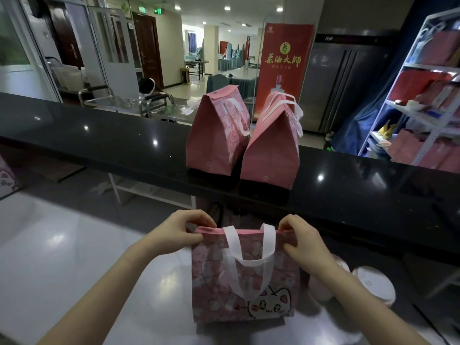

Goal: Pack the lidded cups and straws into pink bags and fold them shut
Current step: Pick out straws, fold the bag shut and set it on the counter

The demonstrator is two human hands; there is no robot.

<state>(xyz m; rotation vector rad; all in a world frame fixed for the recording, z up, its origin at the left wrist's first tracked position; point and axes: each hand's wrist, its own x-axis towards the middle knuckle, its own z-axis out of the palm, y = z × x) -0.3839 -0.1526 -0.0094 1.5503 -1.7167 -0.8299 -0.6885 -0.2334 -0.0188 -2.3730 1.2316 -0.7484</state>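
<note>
Both hands pinch the top edge of a pink bag (245,277) standing upright on a pale worktop (74,257).

The left hand (183,229) grips the left corner, the right hand (302,239) the right — fingers curled tight over the folded rim; the white handle (249,247) hangs down the front; two lidded cups (373,286) stand just right of the bag; two folded bags (242,138) stand on the black counter (99,135) behind.
</note>
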